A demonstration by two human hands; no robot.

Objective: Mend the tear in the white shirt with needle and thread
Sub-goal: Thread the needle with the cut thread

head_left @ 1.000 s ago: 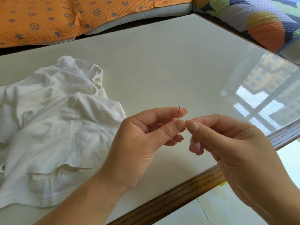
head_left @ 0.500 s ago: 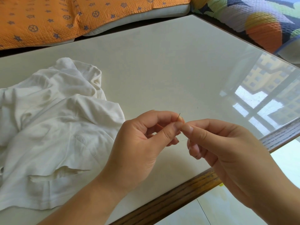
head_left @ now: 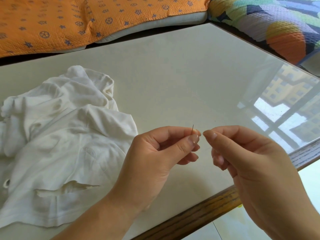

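Pale worktop [head_left: 173,75] is stretching beneath everything. I am seeing the left hand [head_left: 155,161] pinching the needle [head_left: 192,129], only its tip showing; the right hand [head_left: 251,161] is pinching thread [head_left: 207,148] I am barely making out. Left of them, the white shirt [head_left: 60,135] is lying, tear [head_left: 69,187] facing up.

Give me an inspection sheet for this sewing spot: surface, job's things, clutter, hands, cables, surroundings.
Surface: glossy pale table, wooden edge, window reflection at right.
Job's things: white shirt crumpled at left, tear open near its hem; needle upright; thread faint, barely visible.
Clutter: nothing seen.
Grippers: left hand pinches the needle; right hand pinches its fingertips, apparently on the thread end.
Cables: nothing seen.
Surroundings: orange cushion and multicoloured quilt beyond the table; tiled floor below.
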